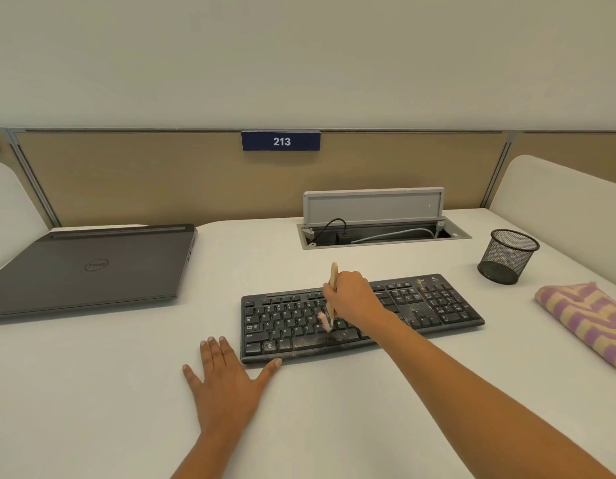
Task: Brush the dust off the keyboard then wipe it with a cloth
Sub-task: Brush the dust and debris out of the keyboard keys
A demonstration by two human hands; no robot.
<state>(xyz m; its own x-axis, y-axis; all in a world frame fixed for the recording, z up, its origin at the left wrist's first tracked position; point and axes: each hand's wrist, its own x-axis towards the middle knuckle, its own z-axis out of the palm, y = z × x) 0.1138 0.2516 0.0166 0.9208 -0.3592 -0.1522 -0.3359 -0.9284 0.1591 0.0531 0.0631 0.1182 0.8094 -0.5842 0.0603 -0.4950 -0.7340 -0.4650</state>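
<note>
A black keyboard (pixel 437 305) lies on the white desk, speckled with tan dust along the space bar row and near the arrow keys. My right hand (pixel 354 295) grips a small wooden-handled brush (pixel 333 278) upright over the letter keys, its pale bristles touching the keys near the middle. My left hand (pixel 223 378) rests flat on the desk in front of the keyboard's left end, its thumb tip touching the front edge. A folded purple and yellow striped cloth (pixel 586 319) lies at the right edge of the desk.
A shut dark laptop (pixel 89 267) sits at the back left. A black mesh pen cup (pixel 508 255) stands at the back right. Behind the keyboard a cable hatch (pixel 375 216) stands open with wires inside. A partition panel closes the back.
</note>
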